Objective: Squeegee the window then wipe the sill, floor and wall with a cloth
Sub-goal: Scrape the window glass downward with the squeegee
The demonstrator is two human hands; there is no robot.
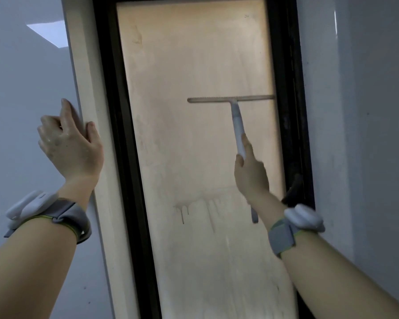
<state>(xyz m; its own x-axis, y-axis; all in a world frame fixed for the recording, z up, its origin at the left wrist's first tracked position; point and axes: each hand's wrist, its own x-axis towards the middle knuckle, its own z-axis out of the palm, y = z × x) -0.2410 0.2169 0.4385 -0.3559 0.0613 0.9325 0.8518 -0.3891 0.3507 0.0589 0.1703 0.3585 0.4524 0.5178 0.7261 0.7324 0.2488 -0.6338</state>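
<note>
A tall frosted window pane [194,139] glows orange-beige inside a black frame [115,134]. My right hand [251,171] grips the pale handle of a squeegee [236,118]; its blade lies level against the right half of the glass, its right end touching the frame. Wet drip marks [194,208] run down the glass below the blade. My left hand [72,143] rests on the white corner edge of the wall reveal [90,88] left of the window, fingers wrapped round it. No cloth is in view.
Grey-white walls [366,134] flank the window on both sides. A black window handle [293,189] sticks out of the right frame just beside my right wrist. Both wrists wear grey straps with white devices.
</note>
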